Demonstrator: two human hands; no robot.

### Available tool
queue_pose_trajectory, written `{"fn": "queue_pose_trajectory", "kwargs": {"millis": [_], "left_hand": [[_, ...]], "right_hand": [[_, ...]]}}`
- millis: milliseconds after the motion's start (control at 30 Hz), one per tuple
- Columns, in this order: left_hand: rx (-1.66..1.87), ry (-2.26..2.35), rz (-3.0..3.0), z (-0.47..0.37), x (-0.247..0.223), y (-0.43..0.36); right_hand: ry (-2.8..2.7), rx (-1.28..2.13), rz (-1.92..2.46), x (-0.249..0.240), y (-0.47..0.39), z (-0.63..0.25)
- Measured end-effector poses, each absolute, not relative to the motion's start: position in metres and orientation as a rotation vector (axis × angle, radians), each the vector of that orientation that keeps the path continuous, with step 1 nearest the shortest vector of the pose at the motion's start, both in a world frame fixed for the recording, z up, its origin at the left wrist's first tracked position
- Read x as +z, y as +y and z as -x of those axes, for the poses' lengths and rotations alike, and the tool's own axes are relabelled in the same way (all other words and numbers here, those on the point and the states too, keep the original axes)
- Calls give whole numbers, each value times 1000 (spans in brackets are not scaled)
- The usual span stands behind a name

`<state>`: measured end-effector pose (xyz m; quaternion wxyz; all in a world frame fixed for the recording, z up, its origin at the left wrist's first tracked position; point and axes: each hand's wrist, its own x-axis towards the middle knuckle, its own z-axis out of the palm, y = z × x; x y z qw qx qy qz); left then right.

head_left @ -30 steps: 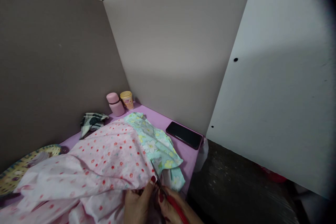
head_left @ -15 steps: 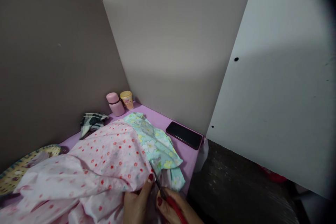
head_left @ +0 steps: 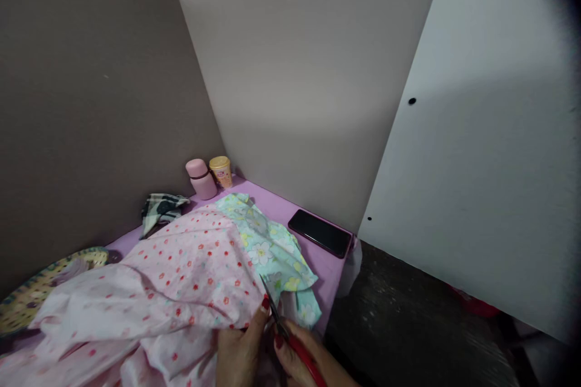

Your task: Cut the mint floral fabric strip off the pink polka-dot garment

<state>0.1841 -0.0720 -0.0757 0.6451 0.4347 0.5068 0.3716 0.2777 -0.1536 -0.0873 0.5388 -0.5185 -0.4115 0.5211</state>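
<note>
Pinches pink cloth (head_left: 195, 272) in left hand (head_left: 238, 354), bottom centre; grips red-handled scissors (head_left: 302, 351) in curled right hand (head_left: 294, 369). Best pull taut, snipping clear of thumb (head_left: 255, 323).

- Your left hand (head_left: 238, 347) is bare, its skin uncovered down to the lower edge of the view.
- Your left thumbnail (head_left: 265, 302) wears deep red polish – a small, rounded patch of solid colour.
- Your right hand (head_left: 297, 344) is bare too, and so is the visible part of the wrist behind it.
- Your right thumbnail (head_left: 278, 342) is painted red as well – a darkish shade, much like the left one.
- Your other nails are hidden or too small to tell.
</note>
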Motion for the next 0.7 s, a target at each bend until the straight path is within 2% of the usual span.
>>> {"fn": "queue_pose_trajectory", "kwargs": {"millis": [333, 700], "left_hand": [[819, 1107, -1010, -184, -71, -74], [732, 1113, -1101, -178, -84, -70]], "right_hand": [[-943, 1309, 1183, -83, -153, -277], [-979, 1199, 1189, -90, -151, -279]]}}
